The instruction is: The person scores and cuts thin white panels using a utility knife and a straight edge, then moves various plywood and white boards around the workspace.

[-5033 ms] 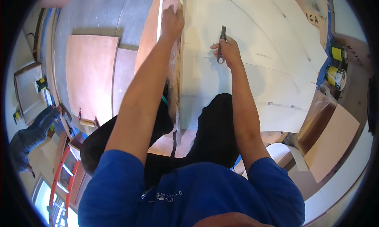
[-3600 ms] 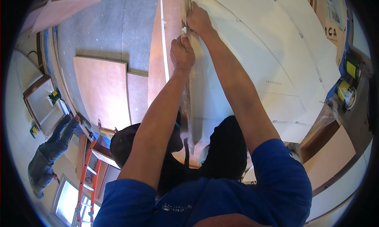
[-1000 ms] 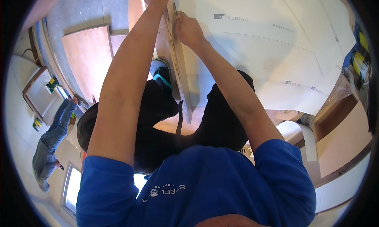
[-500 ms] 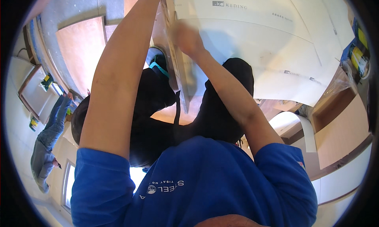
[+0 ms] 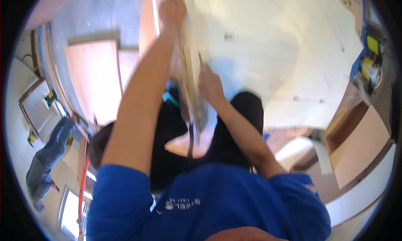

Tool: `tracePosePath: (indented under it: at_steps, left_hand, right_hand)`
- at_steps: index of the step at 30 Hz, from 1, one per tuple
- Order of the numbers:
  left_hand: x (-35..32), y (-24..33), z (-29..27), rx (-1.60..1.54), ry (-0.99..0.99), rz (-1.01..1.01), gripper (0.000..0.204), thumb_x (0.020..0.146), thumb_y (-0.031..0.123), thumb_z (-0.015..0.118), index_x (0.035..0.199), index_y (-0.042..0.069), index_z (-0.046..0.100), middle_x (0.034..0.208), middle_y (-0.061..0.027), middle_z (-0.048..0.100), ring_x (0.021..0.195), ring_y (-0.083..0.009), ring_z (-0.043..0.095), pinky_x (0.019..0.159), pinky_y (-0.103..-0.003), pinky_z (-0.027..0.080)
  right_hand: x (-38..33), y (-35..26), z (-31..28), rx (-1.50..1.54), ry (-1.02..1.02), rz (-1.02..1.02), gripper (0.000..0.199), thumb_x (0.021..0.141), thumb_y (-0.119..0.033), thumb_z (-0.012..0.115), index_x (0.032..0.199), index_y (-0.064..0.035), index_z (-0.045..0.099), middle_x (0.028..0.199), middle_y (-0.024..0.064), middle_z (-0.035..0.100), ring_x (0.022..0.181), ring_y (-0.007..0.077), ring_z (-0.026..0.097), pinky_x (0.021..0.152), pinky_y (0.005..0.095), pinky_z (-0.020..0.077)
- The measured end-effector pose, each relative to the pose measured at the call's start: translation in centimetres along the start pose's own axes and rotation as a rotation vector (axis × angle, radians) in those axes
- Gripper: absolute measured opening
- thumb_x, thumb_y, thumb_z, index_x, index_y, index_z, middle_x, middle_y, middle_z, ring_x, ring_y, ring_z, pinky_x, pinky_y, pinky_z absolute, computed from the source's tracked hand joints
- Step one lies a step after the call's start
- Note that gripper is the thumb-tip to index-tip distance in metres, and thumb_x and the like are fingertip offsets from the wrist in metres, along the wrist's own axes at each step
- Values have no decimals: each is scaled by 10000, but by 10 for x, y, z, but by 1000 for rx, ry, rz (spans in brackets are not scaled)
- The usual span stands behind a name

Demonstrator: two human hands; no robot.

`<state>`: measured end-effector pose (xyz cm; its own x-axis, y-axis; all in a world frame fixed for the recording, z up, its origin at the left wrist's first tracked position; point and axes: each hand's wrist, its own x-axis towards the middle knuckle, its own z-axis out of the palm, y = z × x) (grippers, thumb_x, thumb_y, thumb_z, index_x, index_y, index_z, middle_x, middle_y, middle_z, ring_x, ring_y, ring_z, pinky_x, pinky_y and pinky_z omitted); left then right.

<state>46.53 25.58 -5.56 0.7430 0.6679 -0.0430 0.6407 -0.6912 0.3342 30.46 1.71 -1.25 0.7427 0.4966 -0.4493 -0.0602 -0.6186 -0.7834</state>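
Observation:
A wide white sheet with faint printing (image 5: 268, 73) spreads out before me to the right. Along its left side, a long pale board (image 5: 193, 103) runs edge-on between my knees. My left hand (image 5: 172, 10) is closed at the far part of the board's edge, its fingers partly hidden and blurred. Lower down, just right of the board edge, my right hand (image 5: 210, 86) is closed around a thin, narrow tool (image 5: 200, 57) that points away from me. Blur hides the exact kind of tool. Both of my forearms reach forward over my bent legs.
Light wood panels (image 5: 94, 77) lie on the grey floor to the left. Farther left, a person in grey (image 5: 44, 157) works beside a frame. At right stand tins (image 5: 370, 69) and an open wooden box (image 5: 356, 136). An orange strip (image 5: 83, 178) shows lower left.
My left hand has come into view at the top. My right hand has moved lower and slightly right, and the thin tool now shows. The whole view has shifted, with some blur.

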Motion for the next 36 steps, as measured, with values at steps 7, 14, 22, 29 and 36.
tracePosePath:
  at_steps: [7,14,22,29,36]
  left_hand:
    - [3,50,-65,-324,-115,-354,619,1032,475,343,1022,-23,711,1006,-287,660,977,-452,631,858,-522,494]
    - [7,32,-48,-328,-121,-338,574,1037,471,343,1074,31,709,1080,-270,635,1024,-444,618,891,-536,477]
    - [5,35,-52,-306,-117,-344,564,1037,456,338,1078,32,708,1057,-278,631,1016,-460,613,899,-542,470]
    - [5,29,-41,-367,-74,-326,534,1044,425,350,1080,9,683,1027,-276,627,997,-465,612,899,-537,467]
    - [4,37,-53,-349,-142,-335,546,1041,438,361,1068,-6,678,1035,-288,613,1015,-465,605,897,-538,462]
  right_hand:
    - [245,-95,-89,20,367,-245,236,982,-195,493,1078,3,579,794,313,653,760,500,645,682,578,513]
    - [364,-125,-67,-143,228,-296,353,997,-239,410,1017,60,596,724,251,665,547,356,651,626,464,556]
    - [378,-130,-55,-105,185,-146,302,905,-204,518,988,65,628,989,320,678,969,460,670,855,504,544]
    - [385,-132,-62,-166,172,-221,375,968,-251,420,987,50,642,906,297,692,888,452,679,854,504,530]
    - [386,-130,-60,-180,231,-212,321,905,-203,494,859,47,691,941,283,695,908,422,690,812,471,559]
